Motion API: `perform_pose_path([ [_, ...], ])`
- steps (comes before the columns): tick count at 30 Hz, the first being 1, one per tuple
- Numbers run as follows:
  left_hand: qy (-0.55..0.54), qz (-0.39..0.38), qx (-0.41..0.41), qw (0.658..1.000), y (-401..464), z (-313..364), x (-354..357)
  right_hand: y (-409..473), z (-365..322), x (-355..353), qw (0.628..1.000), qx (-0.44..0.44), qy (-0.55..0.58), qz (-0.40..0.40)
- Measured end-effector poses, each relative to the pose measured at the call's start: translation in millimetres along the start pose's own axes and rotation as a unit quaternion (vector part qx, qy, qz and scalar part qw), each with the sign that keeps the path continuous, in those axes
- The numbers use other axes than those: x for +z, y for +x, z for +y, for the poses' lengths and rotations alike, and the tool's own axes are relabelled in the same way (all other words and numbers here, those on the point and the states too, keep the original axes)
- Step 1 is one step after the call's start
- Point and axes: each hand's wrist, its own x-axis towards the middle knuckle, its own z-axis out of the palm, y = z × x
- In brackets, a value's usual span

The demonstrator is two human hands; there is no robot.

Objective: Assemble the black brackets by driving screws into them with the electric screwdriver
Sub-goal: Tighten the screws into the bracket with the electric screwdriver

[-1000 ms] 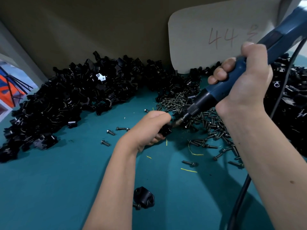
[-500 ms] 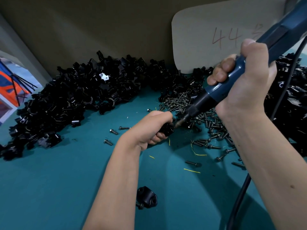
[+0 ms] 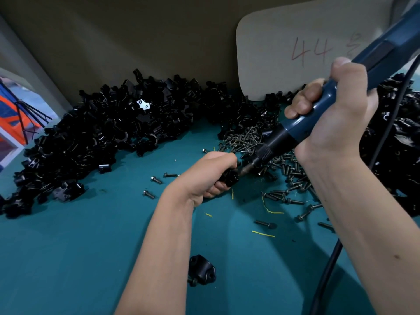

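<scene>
My left hand (image 3: 210, 172) grips a small black bracket (image 3: 230, 178) low over the teal table (image 3: 68, 246); most of the bracket is hidden by my fingers. My right hand (image 3: 334, 114) is wrapped round the blue electric screwdriver (image 3: 322, 108), which slants down to the left. Its bit tip (image 3: 246, 170) meets the bracket's right side. A heap of dark screws (image 3: 252, 142) lies just behind the bracket. An assembled black bracket (image 3: 202, 269) with a screw lies on the table under my left forearm.
A big pile of black brackets (image 3: 102, 137) runs along the back and left. More brackets (image 3: 395, 144) are heaped at the right. Loose screws (image 3: 284, 201) and yellow slivers dot the table. A cardboard sign marked "44" (image 3: 295, 51) leans on the wall. The screwdriver's black cord (image 3: 325, 273) hangs at right.
Both hands stay in place, with the bit held on the bracket. Only the view has shifted slightly.
</scene>
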Motion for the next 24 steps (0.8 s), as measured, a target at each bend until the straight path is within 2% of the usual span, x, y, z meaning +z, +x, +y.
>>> perform_pose_path([
  [24, -0.018, 0.022, -0.026, 0.999, -0.4, 2.8, 0.3, -0.6, 5.6, -3.6, 1.0, 0.0, 0.009, 0.02],
])
